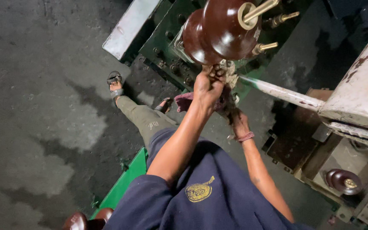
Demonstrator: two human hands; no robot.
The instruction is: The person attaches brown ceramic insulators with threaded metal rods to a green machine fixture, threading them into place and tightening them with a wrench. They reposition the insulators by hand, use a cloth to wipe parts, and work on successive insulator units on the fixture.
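Green transformer tank (167,38) on the stained concrete floor (30,127); brown ribbed porcelain bushing (222,30) on its top. Left hand (207,87) closed around a grey rag wad (231,74) just beneath the bushing. Right hand (238,121) below, touching a maroon cloth (184,101); its grip cannot be told.

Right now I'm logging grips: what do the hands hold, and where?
The left hand clutches a dirty rag beneath the brown insulator. The right hand is too hidden to tell.
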